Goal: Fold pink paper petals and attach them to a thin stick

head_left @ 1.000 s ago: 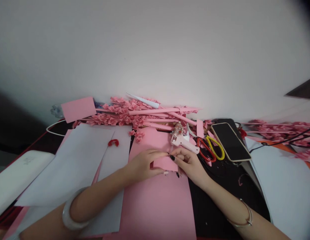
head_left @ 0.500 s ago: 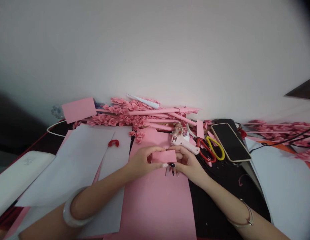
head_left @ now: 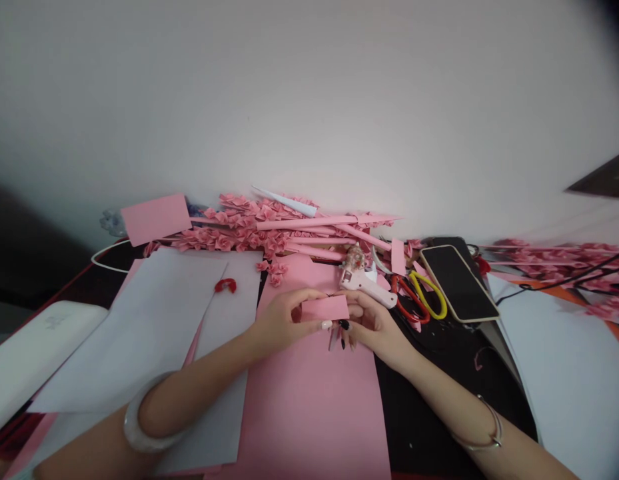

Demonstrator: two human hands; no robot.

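Note:
Between my two hands is a small pink paper rectangle (head_left: 325, 308), held up above a large sheet of pink paper (head_left: 316, 407). My left hand (head_left: 284, 317) pinches its left end, thumb along the lower edge. At the right end, my right hand (head_left: 372, 323) grips it with thumb and fingers. A thin greyish strip shows below the right fingers; I cannot make out what it is. Just beyond my right hand lies a pale pink glue gun (head_left: 366, 285). A small cluster of pink paper flowers (head_left: 274, 270) rests past my left hand.
Scissors with red and yellow handles (head_left: 420, 299) and a phone (head_left: 459, 283) lie to the right. Bunches of pink paper flowers (head_left: 239, 223) line the wall. White sheets (head_left: 134, 327) with a red curled piece (head_left: 225, 285) and a white oblong device (head_left: 44, 350) are at left.
The small paper has tilted slightly in my hands, showing a little less height. Both hands keep their hold; the whole view has shifted slightly.

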